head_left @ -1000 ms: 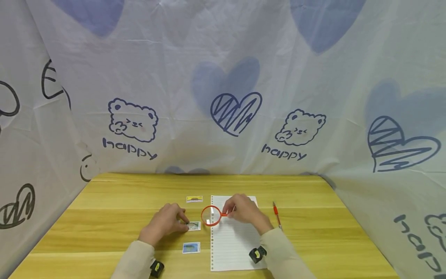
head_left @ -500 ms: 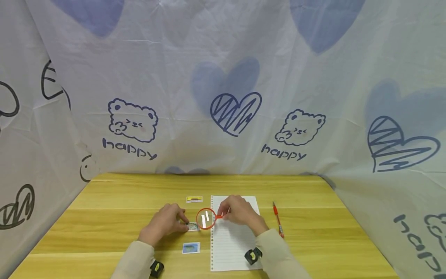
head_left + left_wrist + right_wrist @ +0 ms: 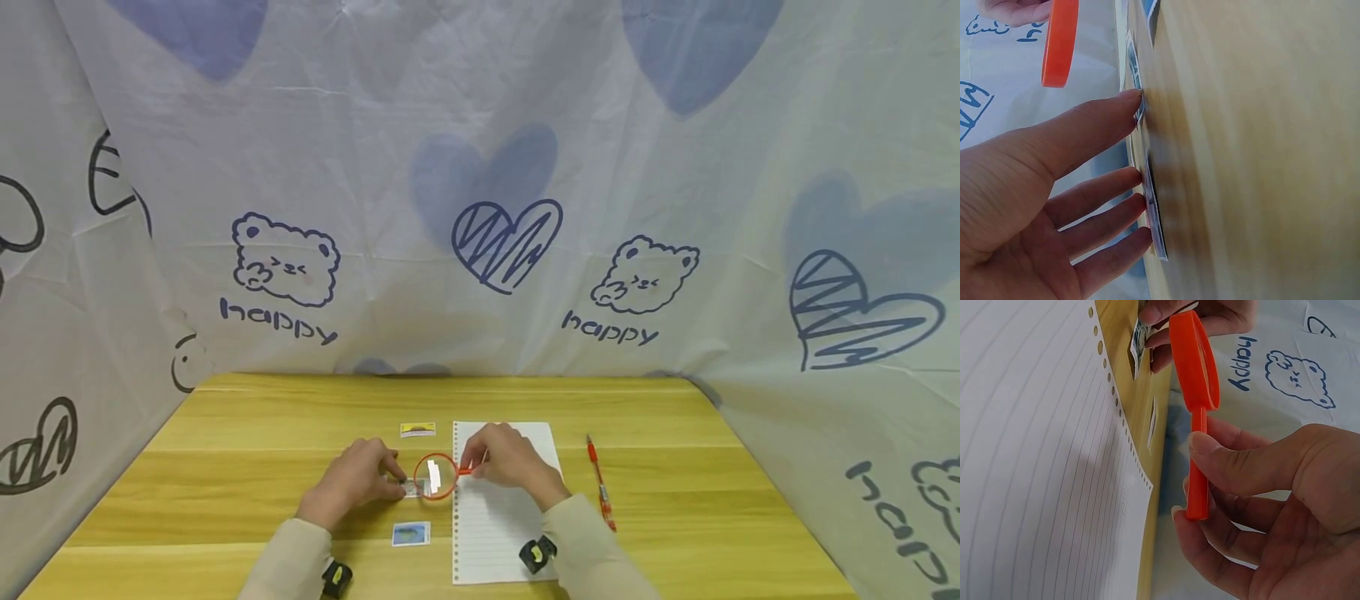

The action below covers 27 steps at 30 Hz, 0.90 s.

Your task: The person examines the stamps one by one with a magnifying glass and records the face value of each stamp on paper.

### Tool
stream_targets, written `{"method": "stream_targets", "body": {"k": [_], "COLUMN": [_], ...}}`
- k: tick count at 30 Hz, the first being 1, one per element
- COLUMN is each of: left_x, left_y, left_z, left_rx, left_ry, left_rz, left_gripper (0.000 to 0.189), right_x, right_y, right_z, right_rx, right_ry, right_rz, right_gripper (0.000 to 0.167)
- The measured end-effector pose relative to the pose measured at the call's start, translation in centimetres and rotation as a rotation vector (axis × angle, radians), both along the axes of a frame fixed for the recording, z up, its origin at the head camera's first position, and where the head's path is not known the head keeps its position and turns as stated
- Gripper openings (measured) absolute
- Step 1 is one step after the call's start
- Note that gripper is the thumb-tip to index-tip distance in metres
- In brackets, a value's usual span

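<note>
My right hand (image 3: 506, 457) pinches the handle of a red-orange magnifying glass (image 3: 1196, 369) between thumb and fingers. In the head view its round lens overlaps the right part of the middle stamp (image 3: 411, 489), with white glare on the glass. The left hand (image 3: 356, 475) rests at that stamp's left edge, its thumb tip touching the stamp (image 3: 1137, 72) in the left wrist view. Its other fingers extend down to the table, close to another stamp (image 3: 1156, 222). A yellow stamp (image 3: 417, 430) lies farther back and a blue one (image 3: 411, 534) nearer me.
A lined, hole-punched sheet of paper (image 3: 495, 537) lies under my right hand and forearm. To its right is a red pen (image 3: 600, 483). The wooden table (image 3: 262, 417) ends at a white printed cloth (image 3: 390, 308) hanging behind and at both sides.
The right hand has carried the magnifying glass left and slightly toward me, from the paper's edge onto the middle stamp in view. More of the pen shows. The left hand has stayed in place.
</note>
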<state>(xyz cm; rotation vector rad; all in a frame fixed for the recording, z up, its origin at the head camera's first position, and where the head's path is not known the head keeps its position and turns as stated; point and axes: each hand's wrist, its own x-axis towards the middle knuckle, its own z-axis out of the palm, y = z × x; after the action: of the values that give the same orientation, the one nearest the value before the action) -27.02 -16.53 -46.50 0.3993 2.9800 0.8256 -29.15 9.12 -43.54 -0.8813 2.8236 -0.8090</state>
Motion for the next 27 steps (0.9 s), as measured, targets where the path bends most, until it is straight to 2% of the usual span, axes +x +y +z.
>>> {"method": "stream_targets", "body": {"k": [15, 27], "left_x": [0.20, 0.17], "left_y": [0.02, -0.01], "left_z": [0.21, 0.11], "left_rx": [0.003, 0.004], "left_ry": [-0.008, -0.001], "left_rz": [0.004, 0.007], "left_gripper": [0.014, 0.014], "right_x": [0.16, 0.26], "right_y": [-0.68, -0.96], "right_z": [-0.28, -0.45], "right_rx": [0.002, 0.018], "right_ry": [-0.026, -0.004], "right_rz": [-0.015, -0.011], "right_gripper": [0.017, 0.017]}}
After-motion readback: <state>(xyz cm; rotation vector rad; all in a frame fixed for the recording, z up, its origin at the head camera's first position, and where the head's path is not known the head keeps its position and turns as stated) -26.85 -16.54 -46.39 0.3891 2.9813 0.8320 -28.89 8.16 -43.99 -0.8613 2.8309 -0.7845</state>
